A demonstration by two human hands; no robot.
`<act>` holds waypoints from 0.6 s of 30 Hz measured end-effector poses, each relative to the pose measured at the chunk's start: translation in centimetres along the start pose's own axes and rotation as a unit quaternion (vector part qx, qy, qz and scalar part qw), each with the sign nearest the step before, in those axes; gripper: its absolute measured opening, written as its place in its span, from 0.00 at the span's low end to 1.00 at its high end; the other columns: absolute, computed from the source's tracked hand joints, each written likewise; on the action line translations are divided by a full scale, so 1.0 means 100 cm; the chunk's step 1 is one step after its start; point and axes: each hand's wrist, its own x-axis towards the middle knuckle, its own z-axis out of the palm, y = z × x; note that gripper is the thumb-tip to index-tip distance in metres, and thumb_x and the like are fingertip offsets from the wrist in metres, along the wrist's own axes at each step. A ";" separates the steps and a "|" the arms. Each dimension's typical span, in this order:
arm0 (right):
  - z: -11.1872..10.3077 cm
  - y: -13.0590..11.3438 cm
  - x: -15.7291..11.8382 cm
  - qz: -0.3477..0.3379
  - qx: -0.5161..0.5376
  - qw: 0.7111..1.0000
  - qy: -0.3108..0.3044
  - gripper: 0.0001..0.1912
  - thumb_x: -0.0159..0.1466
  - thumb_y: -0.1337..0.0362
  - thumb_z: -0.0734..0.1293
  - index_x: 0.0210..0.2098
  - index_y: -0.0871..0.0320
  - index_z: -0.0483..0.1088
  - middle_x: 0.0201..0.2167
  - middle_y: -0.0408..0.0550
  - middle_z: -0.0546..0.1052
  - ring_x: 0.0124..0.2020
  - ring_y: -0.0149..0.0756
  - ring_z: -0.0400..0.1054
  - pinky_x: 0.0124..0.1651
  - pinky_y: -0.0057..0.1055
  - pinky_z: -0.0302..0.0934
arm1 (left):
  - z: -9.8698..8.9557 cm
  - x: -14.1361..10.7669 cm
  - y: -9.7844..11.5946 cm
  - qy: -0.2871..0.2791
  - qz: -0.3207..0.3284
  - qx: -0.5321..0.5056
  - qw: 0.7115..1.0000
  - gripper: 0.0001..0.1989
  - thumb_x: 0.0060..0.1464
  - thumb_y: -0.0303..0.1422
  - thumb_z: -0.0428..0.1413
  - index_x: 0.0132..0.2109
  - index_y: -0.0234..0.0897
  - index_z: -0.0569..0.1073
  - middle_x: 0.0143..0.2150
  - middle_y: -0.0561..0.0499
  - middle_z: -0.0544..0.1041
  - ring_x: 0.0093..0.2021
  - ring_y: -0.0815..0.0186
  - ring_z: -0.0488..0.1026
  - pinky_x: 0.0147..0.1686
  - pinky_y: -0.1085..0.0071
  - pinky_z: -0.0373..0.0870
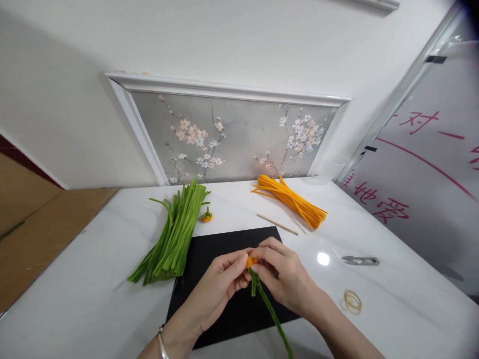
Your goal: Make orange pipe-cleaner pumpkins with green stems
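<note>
Above a black mat (pixel 220 244), my left hand (pixel 224 279) and my right hand (pixel 280 267) meet at the fingertips. Both are closed on a small orange pipe cleaner piece (pixel 250 261), mostly covered by the fingers. From under it hang green pipe cleaners (pixel 273 311), one short and one long that runs down toward the front edge. Behind the mat's left corner stands a small orange piece with a green stem (pixel 207 215), stem up. To the left lies a thick bundle of green pipe cleaners (pixel 177 232).
An orange pipe cleaner bundle (pixel 294 199) lies at the back right, near a thin wooden stick (pixel 277 224). Thread snips (pixel 361 261) and several rubber bands (pixel 352 302) rest on the right. Cardboard (pixel 48 239) borders the table's left side; a wall stands behind.
</note>
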 end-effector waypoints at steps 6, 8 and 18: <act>-0.002 0.001 -0.001 -0.010 -0.014 0.999 -0.052 0.12 0.67 0.72 0.58 0.45 0.58 0.70 0.40 0.50 0.69 0.39 0.34 0.68 0.44 0.32 0.68 | -0.001 0.002 0.001 -0.012 -0.020 -0.007 1.000 0.09 0.56 0.32 0.59 0.41 0.31 0.80 0.31 0.51 0.71 0.27 0.76 0.63 0.29 0.80 0.65; -0.004 0.000 0.000 -0.011 -0.019 0.997 -0.067 0.12 0.68 0.72 0.57 0.45 0.58 0.70 0.40 0.51 0.68 0.39 0.35 0.68 0.44 0.32 0.68 | -0.001 0.002 0.001 -0.012 -0.024 -0.012 1.000 0.09 0.56 0.32 0.59 0.41 0.31 0.80 0.32 0.51 0.71 0.28 0.76 0.64 0.30 0.80 0.65; -0.001 0.000 0.000 0.007 -0.003 0.999 -0.052 0.09 0.67 0.72 0.57 0.40 0.59 0.67 0.37 0.49 0.68 0.36 0.34 0.66 0.41 0.31 0.66 | -0.001 0.001 0.003 -0.030 -0.023 0.042 0.998 0.09 0.55 0.30 0.59 0.43 0.33 0.80 0.31 0.51 0.71 0.28 0.77 0.62 0.29 0.81 0.63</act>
